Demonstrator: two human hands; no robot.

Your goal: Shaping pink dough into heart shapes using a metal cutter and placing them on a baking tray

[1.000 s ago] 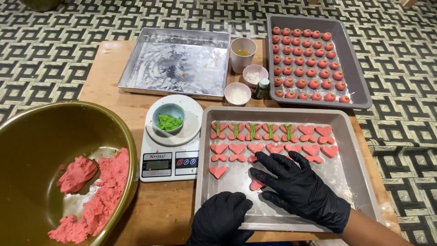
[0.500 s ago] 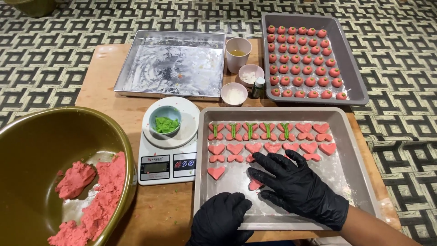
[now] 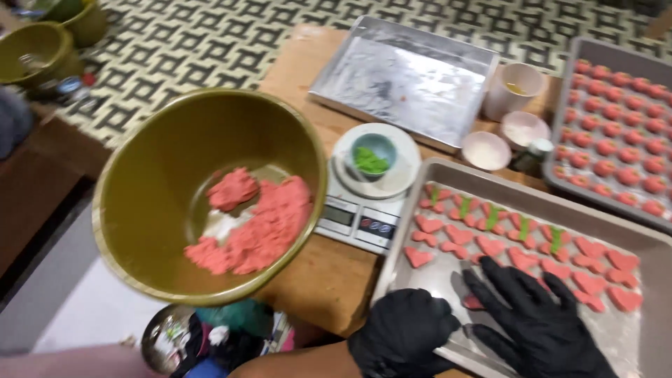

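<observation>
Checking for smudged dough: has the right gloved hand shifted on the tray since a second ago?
No. The right hand still rests by the same heart-shaped pink dough pieces; only the camera swung.

Gloved right hand [image 3: 542, 325] flat on tray [image 3: 448, 276] over pink heart [image 3: 473, 302]; left hand [image 3: 406, 339] at tray edge.

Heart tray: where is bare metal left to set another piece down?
On the heart tray, bare metal lies along the near left edge, between the lone heart and the left hand. The far rows of hearts are crowded, and the right hand covers the near middle.
</observation>
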